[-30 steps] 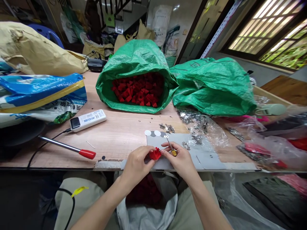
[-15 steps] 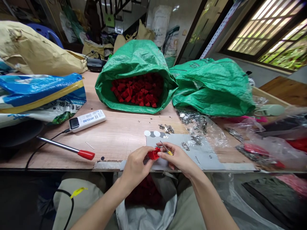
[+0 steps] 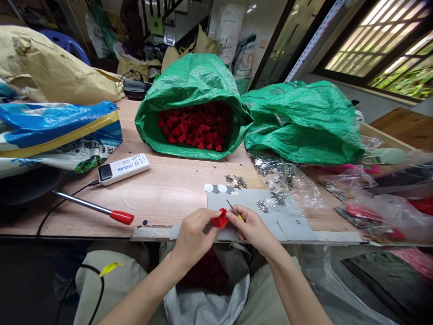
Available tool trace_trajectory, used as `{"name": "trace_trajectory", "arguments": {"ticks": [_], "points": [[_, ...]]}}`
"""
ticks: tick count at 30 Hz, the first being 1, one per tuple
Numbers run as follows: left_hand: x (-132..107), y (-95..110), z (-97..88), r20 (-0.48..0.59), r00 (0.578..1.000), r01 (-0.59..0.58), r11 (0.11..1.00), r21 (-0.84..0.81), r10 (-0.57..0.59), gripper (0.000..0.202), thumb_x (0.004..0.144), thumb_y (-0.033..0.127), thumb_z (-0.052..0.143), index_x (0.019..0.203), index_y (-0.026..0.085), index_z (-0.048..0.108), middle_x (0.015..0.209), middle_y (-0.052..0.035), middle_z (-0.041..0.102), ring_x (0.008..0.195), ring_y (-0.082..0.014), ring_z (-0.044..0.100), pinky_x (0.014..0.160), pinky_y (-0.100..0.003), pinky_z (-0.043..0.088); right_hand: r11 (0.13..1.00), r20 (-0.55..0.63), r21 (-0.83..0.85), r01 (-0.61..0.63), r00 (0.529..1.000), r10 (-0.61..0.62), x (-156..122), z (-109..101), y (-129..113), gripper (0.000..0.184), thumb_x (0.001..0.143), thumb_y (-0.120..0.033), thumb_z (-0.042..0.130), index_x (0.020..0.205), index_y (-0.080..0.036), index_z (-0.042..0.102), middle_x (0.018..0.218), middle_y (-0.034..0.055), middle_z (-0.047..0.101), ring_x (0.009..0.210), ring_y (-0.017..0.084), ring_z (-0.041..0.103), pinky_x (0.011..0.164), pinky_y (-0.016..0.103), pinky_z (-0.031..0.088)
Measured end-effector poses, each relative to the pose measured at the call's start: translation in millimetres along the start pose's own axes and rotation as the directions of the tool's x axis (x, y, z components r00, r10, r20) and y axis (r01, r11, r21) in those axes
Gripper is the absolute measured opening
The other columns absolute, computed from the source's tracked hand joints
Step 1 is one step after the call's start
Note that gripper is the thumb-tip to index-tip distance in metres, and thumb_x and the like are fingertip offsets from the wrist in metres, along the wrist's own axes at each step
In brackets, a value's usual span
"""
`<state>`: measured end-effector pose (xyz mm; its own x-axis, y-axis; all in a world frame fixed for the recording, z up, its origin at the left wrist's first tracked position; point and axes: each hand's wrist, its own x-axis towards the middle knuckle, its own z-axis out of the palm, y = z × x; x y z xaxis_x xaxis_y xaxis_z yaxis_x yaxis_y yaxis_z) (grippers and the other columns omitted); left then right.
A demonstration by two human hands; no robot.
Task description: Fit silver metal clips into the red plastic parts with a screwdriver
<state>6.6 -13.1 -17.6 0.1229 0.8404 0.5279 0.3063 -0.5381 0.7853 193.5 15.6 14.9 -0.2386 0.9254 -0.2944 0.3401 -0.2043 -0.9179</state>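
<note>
Beyond a wood-grain bench point(image 3: 162, 194), daylight through a barred window point(image 3: 358, 45) at the side of a cluttered workroom. Pinched between thumb and fingers of the left hand point(image 3: 195, 230), near the bench's front edge and above a smooth grey sheet point(image 3: 294, 225): one small, angular red piece point(image 3: 219, 221), apparently of glossy plastic. Closed around a slender tool point(image 3: 232, 207) with metal shaft and yellow handle, the right hand point(image 3: 249, 224), fingertips also against the red piece. Worth watching, as a judgement: a slip of so small a part from a fingertip grip, through uneven pressure, with a possible drop toward the open, crumpled grey bag point(image 3: 206, 309) below; also a jab from the thin shaft, through a careless twist so near the left fingers. Scattered nearby, thin, shiny metal bits point(image 3: 239, 182) in loose clusters. Behind, wide-mouthed and crinkled, a woven green sack point(image 3: 196, 76) heaped with blocky red parts point(image 3: 196, 126).
</note>
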Motion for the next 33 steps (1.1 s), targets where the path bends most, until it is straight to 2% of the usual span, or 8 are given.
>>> {"name": "trace_trajectory", "arguments": {"ticks": [3, 9, 17, 21, 25, 28, 31, 33], "points": [[-0.2, 1.8, 2.0, -0.008, 0.998, -0.066, 0.997, 0.045, 0.067, 0.024, 0.086, 0.007, 0.064, 0.106, 0.019, 0.065, 0.091, -0.0051, 0.073, 0.084, -0.0195, 0.069, 0.074, -0.032, 0.057, 0.998, -0.041, -0.041, 0.040, 0.998, -0.042, -3.5, 3.3, 5.0, 0.041, 0.085, -0.057, 0.061, 0.074, -0.020, 0.049, 0.048, -0.0091, 0.038, 0.040, 0.007, 0.036, 0.040, 0.020, 0.025], [1.8, 4.0, 0.6, -0.021, 1.000, -0.005, 0.996, -0.090, 0.003, 0.026, 0.085, 0.009, 0.066, 0.108, 0.020, 0.066, 0.095, -0.0047, 0.073, 0.087, -0.0180, 0.069, 0.077, -0.030, 0.059, 0.997, -0.016, 0.072, 0.036, 0.999, -0.035, -6.9, 3.5, 3.4, 0.046, 0.084, -0.062, 0.062, 0.080, -0.016, 0.059, 0.060, -0.0061, 0.044, 0.040, 0.005, 0.037, 0.039, 0.020, 0.032], [1.2, 3.4, -0.6, -0.002, 0.994, -0.110, 0.982, -0.156, 0.111, 0.031, 0.084, 0.005, 0.065, 0.110, 0.021, 0.065, 0.099, -0.0051, 0.074, 0.093, -0.0178, 0.070, 0.080, -0.029, 0.058, 0.968, 0.176, 0.241, -0.063, 0.984, 0.021, -11.3, -11.9, -6.8, 0.040, 0.077, -0.052, 0.075, 0.086, -0.013, 0.067, 0.051, -0.0085, 0.037, 0.042, 0.004, 0.026, 0.037, 0.017, 0.026], [2.8, 4.1, -4.9, 0.076, 0.995, -0.035, 0.962, -0.272, 0.058, 0.029, 0.086, 0.008, 0.065, 0.111, 0.022, 0.067, 0.103, -0.0062, 0.074, 0.096, -0.0189, 0.070, 0.084, -0.031, 0.058, 0.918, 0.302, 0.361, -0.163, 0.952, 0.050, -17.7, -12.3, -8.4, 0.043, 0.075, -0.050, 0.078, 0.095, -0.014, 0.067, 0.051, -0.0116, 0.030, 0.041, 0.002, 0.014, 0.036, 0.017, 0.020], [4.4, 2.7, -7.0, 0.162, 0.980, 0.160, 0.945, -0.284, -0.117, 0.026, 0.086, 0.010, 0.064, 0.109, 0.021, 0.068, 0.104, -0.0063, 0.073, 0.096, -0.0193, 0.070, 0.084, -0.031, 0.059, 0.963, 0.100, 0.249, -0.106, 0.991, 0.083, -25.0, -6.8, -8.8, 0.047, 0.076, -0.057, 0.073, 0.093, -0.014, 0.067, 0.050, -0.0109, 0.029, 0.041, 0.004, 0.019, 0.038, 0.019, 0.025], [4.7, 1.5, -5.3, 0.146, 0.980, 0.158, 0.970, -0.184, -0.132, 0.028, 0.087, 0.009, 0.060, 0.111, 0.022, 0.066, 0.105, -0.0053, 0.072, 0.097, -0.0191, 0.069, 0.083, -0.032, 0.059, 0.998, -0.180, -0.010, -0.066, 0.982, 0.063, -27.8, -20.1, -4.0, 0.048, 0.079, -0.058, 0.066, 0.101, -0.015, 0.069, 0.051, -0.0075, 0.037, 0.043, 0.008, 0.031, 0.042, 0.023, 0.028], [4.6, 0.9, -1.9, 0.145, 0.989, 0.040, 0.998, -0.055, -0.031, 0.030, 0.088, 0.008, 0.058, 0.113, 0.023, 0.064, 0.102, -0.0051, 0.072, 0.094, -0.0196, 0.068, 0.080, -0.033, 0.058, 0.921, -0.525, -0.375, -0.107, 0.843, -0.116, -27.1, -50.0, 8.0, 0.034, 0.078, -0.049, 0.062, 0.089, -0.018, 0.071, 0.061, 0.0006, 0.055, 0.057, 0.016, 0.050, 0.054, 0.027, 0.036], [4.7, 0.7, 0.4, 0.154, 0.988, -0.021, 1.000, 0.006, 0.020, 0.031, 0.088, 0.007, 0.058, 0.114, 0.022, 0.064, 0.100, -0.0054, 0.072, 0.092, -0.0201, 0.068, 0.078, -0.033, 0.056, 0.819, -0.618, -0.530, -0.222, 0.762, -0.193, -25.6, -69.4, 17.8, 0.028, 0.078, -0.045, 0.060, 0.082, -0.020, 0.070, 0.064, 0.0037, 0.063, 0.063, 0.021, 0.057, 0.059, 0.030, 0.038]]}}
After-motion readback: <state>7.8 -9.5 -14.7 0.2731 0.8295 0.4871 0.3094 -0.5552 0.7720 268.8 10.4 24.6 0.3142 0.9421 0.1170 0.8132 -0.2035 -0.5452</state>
